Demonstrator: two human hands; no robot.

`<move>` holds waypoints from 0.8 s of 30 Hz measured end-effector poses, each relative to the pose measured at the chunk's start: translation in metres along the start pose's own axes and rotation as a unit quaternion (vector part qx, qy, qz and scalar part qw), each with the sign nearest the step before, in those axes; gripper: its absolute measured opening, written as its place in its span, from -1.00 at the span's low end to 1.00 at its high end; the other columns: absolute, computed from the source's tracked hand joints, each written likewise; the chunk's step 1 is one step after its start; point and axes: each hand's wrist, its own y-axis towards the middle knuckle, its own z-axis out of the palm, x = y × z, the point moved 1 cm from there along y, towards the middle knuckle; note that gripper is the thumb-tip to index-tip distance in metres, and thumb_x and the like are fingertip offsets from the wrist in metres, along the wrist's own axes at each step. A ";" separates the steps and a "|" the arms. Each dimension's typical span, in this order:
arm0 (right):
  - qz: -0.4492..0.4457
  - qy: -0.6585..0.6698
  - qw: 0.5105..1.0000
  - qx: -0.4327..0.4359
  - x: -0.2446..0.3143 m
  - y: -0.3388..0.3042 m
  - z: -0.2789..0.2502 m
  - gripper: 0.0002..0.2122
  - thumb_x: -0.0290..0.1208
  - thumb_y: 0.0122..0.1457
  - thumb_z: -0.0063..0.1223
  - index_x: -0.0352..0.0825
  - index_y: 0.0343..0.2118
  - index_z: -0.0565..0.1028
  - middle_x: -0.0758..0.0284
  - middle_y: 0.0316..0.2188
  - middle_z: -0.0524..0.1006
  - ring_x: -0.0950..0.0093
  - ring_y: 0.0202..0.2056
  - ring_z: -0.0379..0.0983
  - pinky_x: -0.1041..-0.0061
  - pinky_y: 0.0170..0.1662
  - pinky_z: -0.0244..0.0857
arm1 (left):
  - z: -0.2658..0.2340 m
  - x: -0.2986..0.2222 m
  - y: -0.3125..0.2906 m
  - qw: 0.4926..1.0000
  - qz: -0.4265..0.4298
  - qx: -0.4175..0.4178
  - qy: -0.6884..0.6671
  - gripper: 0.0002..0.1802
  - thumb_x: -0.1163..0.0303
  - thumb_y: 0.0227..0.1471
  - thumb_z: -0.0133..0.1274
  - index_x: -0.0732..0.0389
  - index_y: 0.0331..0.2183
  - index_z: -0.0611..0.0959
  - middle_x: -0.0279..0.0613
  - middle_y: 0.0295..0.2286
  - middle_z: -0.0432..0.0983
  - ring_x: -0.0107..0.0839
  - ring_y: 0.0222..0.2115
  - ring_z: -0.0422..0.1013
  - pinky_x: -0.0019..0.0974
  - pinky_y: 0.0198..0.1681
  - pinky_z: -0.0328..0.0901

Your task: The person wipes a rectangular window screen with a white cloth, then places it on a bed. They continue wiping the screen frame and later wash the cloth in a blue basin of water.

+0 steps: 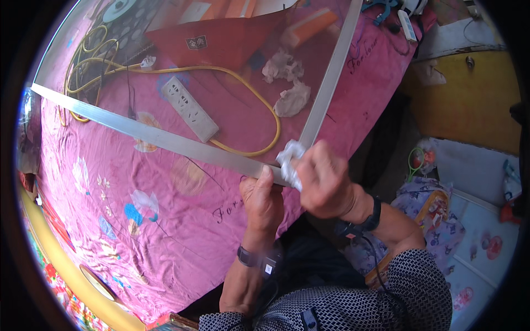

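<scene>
A large see-through panel with a silver metal frame (pixel 138 131) lies slanted over the bed, one corner close to me. My left hand (pixel 261 204) grips the frame beside that corner, thumb on top and fingers wrapped beneath. In my closed right hand (pixel 328 185) is a crumpled white tissue (pixel 290 157), pressed at the corner where the two frame bars meet. Through the panel I see a white power strip (pixel 190 110) with a yellow cord (pixel 248 91). Crumpled tissues (pixel 290 83) and a red bag (pixel 215 44) also show behind it.
A pink flowered sheet (pixel 165 220) covers the bed. An orange box (pixel 309 27) is near the red bag. To the right stand a yellow-brown wooden panel (pixel 469 99), a purple patterned cloth (pixel 408 209) and a green-rimmed racket (pixel 415 160). A yellow bed edge (pixel 83 287) curves at lower left.
</scene>
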 end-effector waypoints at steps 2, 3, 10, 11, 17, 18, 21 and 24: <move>0.009 0.008 1.000 0.016 -0.002 0.001 -0.001 -0.86 -0.57 0.12 0.24 -0.44 -0.26 0.55 0.16 -0.36 0.37 0.23 -0.42 0.42 0.26 -0.46 0.33 | 0.003 -0.002 -0.001 1.000 -0.007 -0.006 0.006 -0.59 0.25 0.57 0.02 0.44 0.11 0.67 -0.05 0.02 0.70 -0.25 0.01 0.65 -0.07 0.15 0.50; 0.014 0.008 1.000 0.011 -0.002 0.001 -0.002 -0.86 -0.57 0.12 0.24 -0.45 -0.26 0.56 0.16 -0.37 0.37 0.23 -0.42 0.42 0.26 -0.46 0.33 | 0.004 -0.003 -0.002 0.999 -0.019 -0.024 0.017 -0.59 0.25 0.58 0.02 0.44 0.10 0.67 -0.06 0.01 0.70 -0.26 0.01 0.65 -0.07 0.15 0.50; 0.007 0.018 1.000 0.000 0.000 0.000 0.003 -0.82 -0.58 0.09 0.23 -0.46 -0.23 0.56 0.16 -0.36 0.36 0.20 -0.42 0.42 0.24 -0.45 0.33 | 0.010 -0.007 0.001 0.999 -0.012 -0.010 0.041 -0.56 0.21 0.58 0.00 0.44 0.11 0.66 -0.03 0.00 0.71 -0.24 0.02 0.65 -0.07 0.15 0.50; 0.017 0.003 1.000 -0.003 -0.003 0.000 0.003 -0.82 -0.57 0.10 0.24 -0.45 -0.23 0.56 0.16 -0.36 0.36 0.21 -0.42 0.42 0.24 -0.45 0.33 | 0.010 -0.007 0.003 0.998 -0.025 -0.017 0.049 -0.53 0.18 0.57 0.00 0.46 0.11 0.65 0.05 0.03 0.70 -0.13 -0.01 0.67 0.02 0.09 0.55; 0.175 0.061 0.977 -0.105 -0.050 -0.012 -0.015 -0.78 -0.79 0.17 0.24 -0.46 -0.14 0.59 0.11 -0.27 0.50 0.17 -0.34 0.58 0.23 -0.30 0.48 | 0.019 -0.013 -0.002 0.999 -0.031 -0.012 0.034 -0.50 0.18 0.57 0.00 0.54 0.04 0.65 0.19 -0.07 0.72 -0.06 -0.13 0.68 0.10 0.00 0.59; 0.193 0.094 0.970 -0.112 -0.055 -0.014 -0.018 -0.77 -0.81 0.18 0.25 -0.46 -0.12 0.59 0.11 -0.24 0.53 0.18 -0.31 0.61 0.25 -0.28 0.50 | 0.019 -0.014 -0.003 0.999 -0.036 -0.008 0.035 -0.49 0.18 0.57 0.00 0.55 0.06 0.65 0.20 -0.06 0.72 -0.03 -0.12 0.68 0.13 0.00 0.59; 0.225 0.159 0.955 -0.115 -0.060 -0.015 -0.020 -0.78 -0.82 0.24 0.25 -0.50 -0.09 0.59 0.18 -0.20 0.59 0.36 -0.24 0.63 0.40 -0.17 0.51 | 0.017 -0.018 -0.002 0.997 -0.046 -0.006 0.063 -0.37 0.02 0.54 0.02 0.54 0.04 0.67 0.31 -0.11 0.73 0.12 -0.13 0.72 0.18 -0.05 0.60; 0.221 0.201 0.947 -0.116 -0.054 -0.012 -0.019 -0.77 -0.82 0.25 0.25 -0.51 -0.06 0.59 0.20 -0.18 0.61 0.44 -0.21 0.63 0.49 -0.12 0.51 | 0.015 -0.019 -0.001 0.997 -0.052 0.009 0.056 -0.36 0.00 0.53 0.04 0.53 0.02 0.68 0.33 -0.11 0.73 0.13 -0.13 0.71 0.17 -0.05 0.60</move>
